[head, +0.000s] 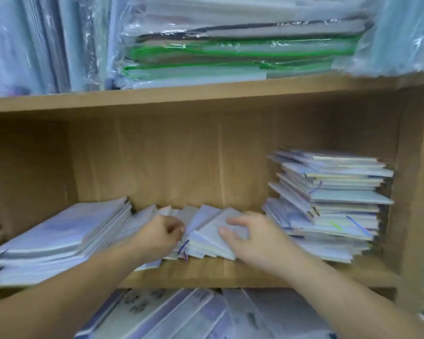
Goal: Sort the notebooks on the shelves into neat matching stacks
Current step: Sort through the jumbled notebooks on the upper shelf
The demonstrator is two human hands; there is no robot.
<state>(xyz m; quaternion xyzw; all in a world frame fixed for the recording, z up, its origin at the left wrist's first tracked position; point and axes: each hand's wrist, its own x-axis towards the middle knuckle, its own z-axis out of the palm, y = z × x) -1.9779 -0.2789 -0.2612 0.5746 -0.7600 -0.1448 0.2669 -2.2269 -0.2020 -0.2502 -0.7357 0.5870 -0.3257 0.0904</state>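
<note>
A low, fanned heap of pale lilac notebooks lies in the middle of the wooden shelf. My left hand rests on the heap's left side with fingers curled against the notebooks. My right hand lies on the heap's right side, fingers spread over the top notebook. A slanted stack of larger notebooks sits to the left. A taller, uneven stack stands on the right. The picture is blurred, so each hand's grip is unclear.
The upper shelf holds plastic-wrapped packs of green and white pads and upright wrapped sheets. More notebooks lie on the shelf below. The shelf's right wall stands close to the tall stack.
</note>
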